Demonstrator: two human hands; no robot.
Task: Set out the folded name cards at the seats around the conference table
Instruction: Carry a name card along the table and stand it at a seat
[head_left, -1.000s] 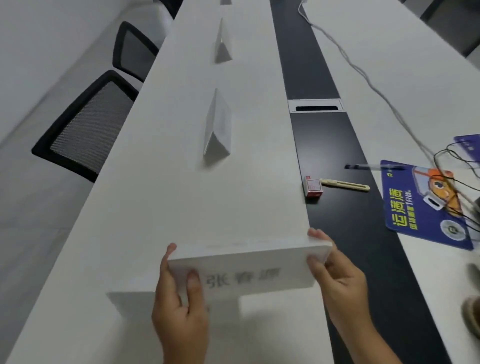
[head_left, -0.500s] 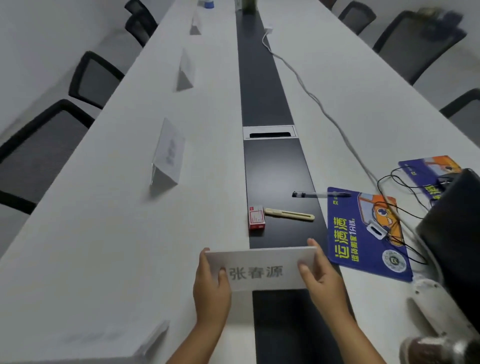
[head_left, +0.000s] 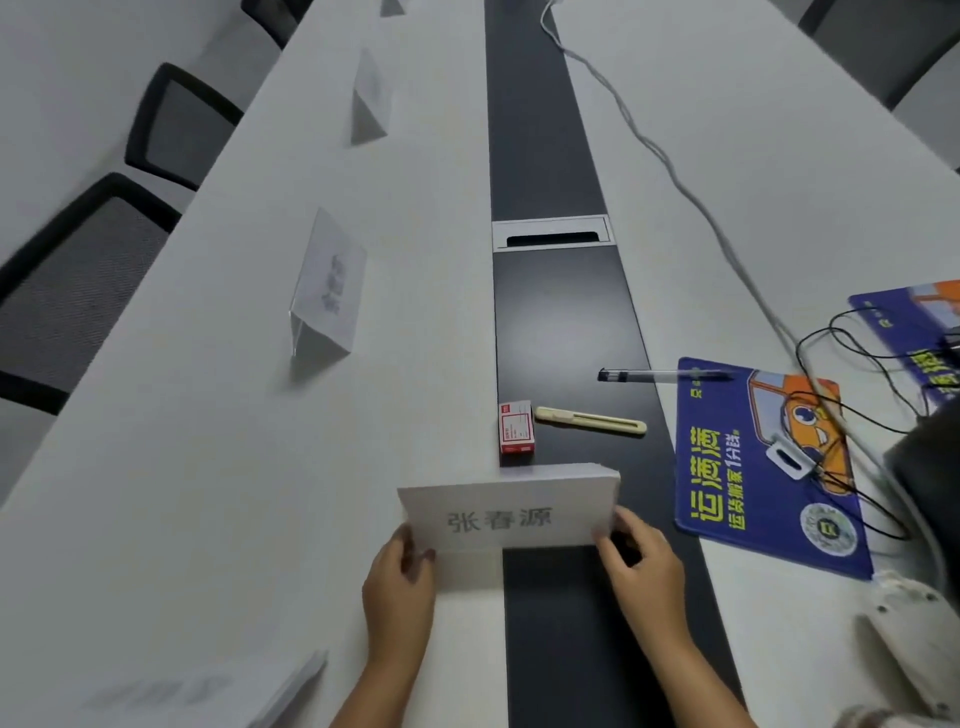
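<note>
I hold a stack of white folded name cards (head_left: 511, 512) with black characters on its front, above the near part of the conference table (head_left: 208, 467). My left hand (head_left: 400, 577) pinches its left end and my right hand (head_left: 639, 561) grips its right end. One folded card (head_left: 330, 291) stands on the white left side of the table, and another (head_left: 370, 98) stands farther back. A further card (head_left: 218, 686) lies at the near left edge, blurred.
On the black centre strip lie a small red box (head_left: 516, 434), a cream utility knife (head_left: 592, 420) and a pen (head_left: 660, 375). Blue leaflets (head_left: 727, 467), black wires (head_left: 857, 374) and a grey cable (head_left: 675, 171) cover the right side. Black mesh chairs (head_left: 78, 291) line the left edge.
The view has swung right and tilted down. The stack in my two hands has moved from the left table half to over the centre strip, its printed face now towards me.
</note>
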